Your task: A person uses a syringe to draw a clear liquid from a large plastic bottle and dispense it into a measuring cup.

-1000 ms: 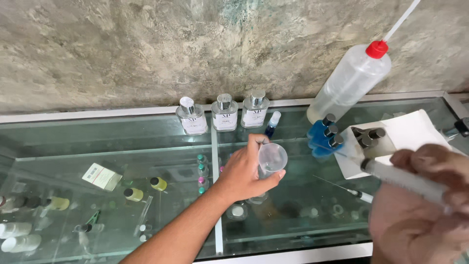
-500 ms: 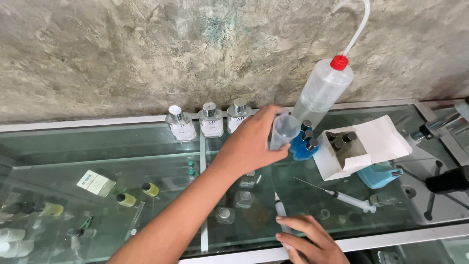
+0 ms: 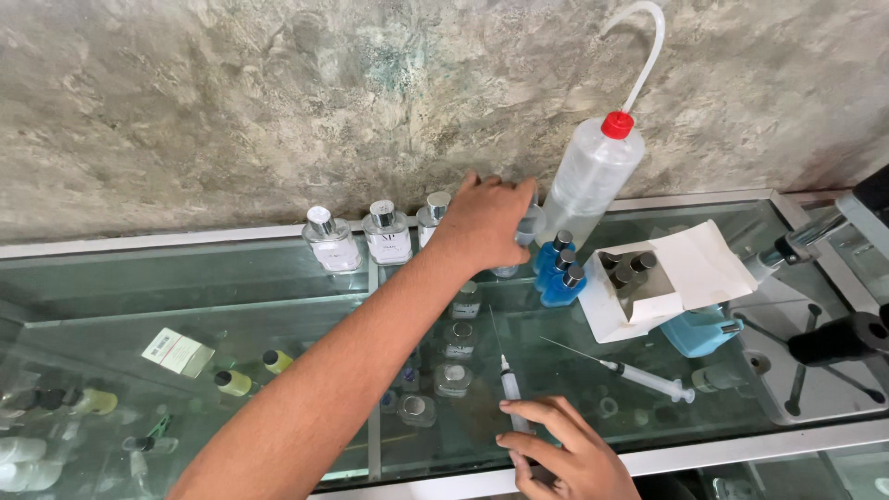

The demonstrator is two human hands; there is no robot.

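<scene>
My left hand [image 3: 491, 220] reaches to the back of the glass counter [image 3: 278, 278] and is closed around a small clear cup [image 3: 530, 229], mostly hidden by my fingers. The cup is right beside a plastic wash bottle [image 3: 588, 181] with a red cap and bent spout. My right hand [image 3: 560, 452] is at the front edge, fingers closed on the plunger end of a syringe [image 3: 507, 384] that lies on the glass, needle pointing away from me.
Three clear square bottles [image 3: 387, 233] stand along the wall. Small blue bottles [image 3: 557, 270], a white open carton of dark-capped vials [image 3: 639, 282], a second syringe [image 3: 648, 378], a blue bottle on its side [image 3: 699, 331] and a metal hand press [image 3: 815, 278] sit to the right.
My left hand carried the clear cup from the counter's middle to the back beside the wash bottle. My right hand lowered the syringe to the glass near the front edge.
</scene>
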